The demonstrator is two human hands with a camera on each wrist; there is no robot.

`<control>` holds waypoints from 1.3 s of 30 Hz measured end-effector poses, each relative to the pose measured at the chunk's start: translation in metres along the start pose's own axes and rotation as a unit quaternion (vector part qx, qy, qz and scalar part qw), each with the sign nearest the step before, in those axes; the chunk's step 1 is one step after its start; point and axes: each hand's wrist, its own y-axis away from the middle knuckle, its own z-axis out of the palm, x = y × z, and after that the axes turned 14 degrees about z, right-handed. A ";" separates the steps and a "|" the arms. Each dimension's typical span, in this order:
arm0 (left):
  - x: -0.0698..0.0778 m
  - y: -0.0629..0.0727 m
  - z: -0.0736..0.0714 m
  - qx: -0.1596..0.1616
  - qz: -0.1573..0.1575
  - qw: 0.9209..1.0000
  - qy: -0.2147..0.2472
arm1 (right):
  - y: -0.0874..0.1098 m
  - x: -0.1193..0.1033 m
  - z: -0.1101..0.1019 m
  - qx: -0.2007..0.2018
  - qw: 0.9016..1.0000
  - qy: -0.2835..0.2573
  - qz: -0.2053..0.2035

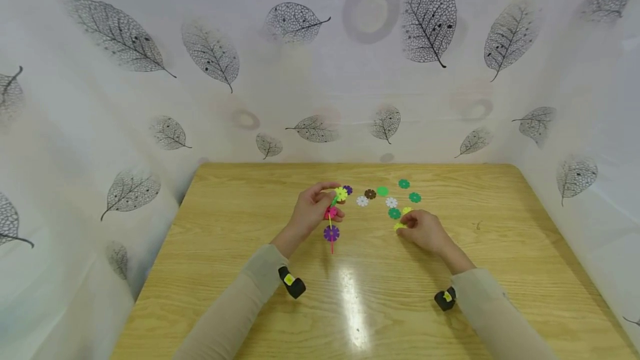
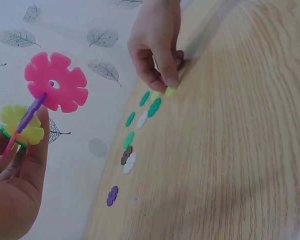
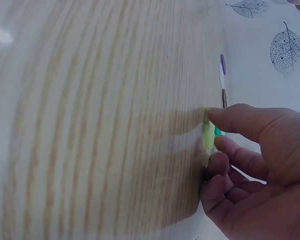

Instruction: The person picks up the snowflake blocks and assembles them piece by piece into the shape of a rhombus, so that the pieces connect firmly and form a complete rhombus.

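Note:
My left hand (image 1: 309,210) holds up a joined string of flower-shaped interlocking discs (image 1: 331,233), in yellow, green, pink and purple. In the left wrist view a large pink disc (image 2: 57,82) tops this string, and its yellow disc (image 2: 22,125) lies by the fingers. On the right of the group, my right hand (image 1: 426,231) has thumb and finger on the edges of a yellow disc (image 3: 209,132) at the table surface. Another yellow disc (image 1: 407,210) lies just beyond those fingers, partly covered by them.
Several loose discs are spread on the wooden table (image 1: 225,304) between and beyond the hands: green discs (image 1: 414,197), white discs (image 1: 362,201), a brown disc (image 1: 370,194) and a purple disc (image 1: 348,189). A leaf-printed curtain (image 1: 320,82) hangs behind the table and along its sides.

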 end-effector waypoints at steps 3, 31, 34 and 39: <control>-0.001 -0.001 0.001 0.004 -0.002 1.000 0.000 | -0.001 0.000 0.001 0.001 1.000 0.002 -0.007; -0.002 -0.003 0.004 0.004 0.004 1.000 0.000 | -0.001 0.003 -0.002 0.005 0.999 0.021 -0.033; -0.002 -0.003 0.004 0.005 0.005 1.000 -0.001 | -0.002 0.001 -0.002 -0.001 0.999 0.030 -0.041; 0.000 -0.004 0.004 0.009 0.005 1.000 0.002 | -0.003 -0.004 -0.002 -0.005 0.999 0.014 -0.042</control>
